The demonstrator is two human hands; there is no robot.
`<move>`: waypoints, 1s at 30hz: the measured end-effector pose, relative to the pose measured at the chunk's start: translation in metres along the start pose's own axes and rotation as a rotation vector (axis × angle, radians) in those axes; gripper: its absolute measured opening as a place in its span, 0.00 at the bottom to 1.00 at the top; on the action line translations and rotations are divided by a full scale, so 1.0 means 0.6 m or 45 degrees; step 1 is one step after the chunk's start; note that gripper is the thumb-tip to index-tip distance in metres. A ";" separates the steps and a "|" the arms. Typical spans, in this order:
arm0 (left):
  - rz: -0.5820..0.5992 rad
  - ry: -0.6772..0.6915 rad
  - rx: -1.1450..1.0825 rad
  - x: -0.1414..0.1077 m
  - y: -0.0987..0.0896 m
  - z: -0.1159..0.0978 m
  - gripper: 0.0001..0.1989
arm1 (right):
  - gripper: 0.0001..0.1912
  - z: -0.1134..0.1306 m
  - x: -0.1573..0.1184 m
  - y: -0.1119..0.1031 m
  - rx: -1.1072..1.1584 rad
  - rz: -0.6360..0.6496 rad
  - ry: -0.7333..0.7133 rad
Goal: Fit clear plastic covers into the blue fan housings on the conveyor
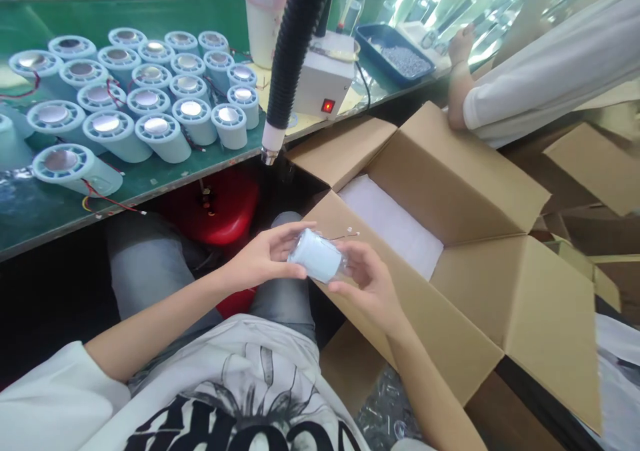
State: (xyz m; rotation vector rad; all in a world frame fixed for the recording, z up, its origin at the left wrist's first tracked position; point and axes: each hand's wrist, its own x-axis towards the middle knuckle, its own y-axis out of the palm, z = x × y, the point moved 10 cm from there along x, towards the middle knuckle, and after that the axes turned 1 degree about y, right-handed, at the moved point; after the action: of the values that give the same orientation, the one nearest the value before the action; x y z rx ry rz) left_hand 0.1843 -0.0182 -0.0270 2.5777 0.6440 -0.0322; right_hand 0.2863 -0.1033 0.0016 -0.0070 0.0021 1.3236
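over your lap (285,297): left hand (263,254) and right hand (370,281) hold blue tube (317,256), maybe bagged
bench (30,211): more tubes (163,141) left
box (465,191): white sheet (390,217) inside

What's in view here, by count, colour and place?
Bench: 1, green, upper left
Held cylinder: 1, pale blue, picture centre
Other cylinders: over twenty, pale blue, on bench
Tub: 1, white and pink, on bench
Machine: 1, white, on bench
Hose: 1, black, before machine
Tray: 1, blue, right of machine
Carton: 1, brown, centre right
Sheet: 1, white, inside carton
More cardboard: several, brown, far right
Plastic pieces: uncountable, clear, bottom centre
Stool: 1, red, under bench
Co-worker's sleeve: 1, white, upper right
Shirt: 1, white, bottom
Jeans: 1, blue-grey, below bench
Left hand, right hand: 1 each, bare, at cylinder's ends
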 end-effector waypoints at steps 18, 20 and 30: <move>-0.712 0.260 -0.326 0.013 -0.220 -0.073 0.24 | 0.26 -0.112 0.219 0.124 0.376 -0.169 -0.268; -0.697 0.260 -0.319 0.010 -0.215 -0.071 0.25 | 0.25 -0.112 0.211 0.121 0.362 -0.171 -0.266; -0.429 0.198 -0.160 -0.024 -0.166 -0.059 0.32 | 0.24 -0.041 0.149 0.094 0.063 0.084 -0.332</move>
State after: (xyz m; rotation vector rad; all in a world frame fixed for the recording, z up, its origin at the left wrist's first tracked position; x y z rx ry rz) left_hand 0.1234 0.0688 -0.0381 2.3409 1.0964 0.0964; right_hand 0.2536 -0.0032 -0.0236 0.2093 -0.1877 1.3820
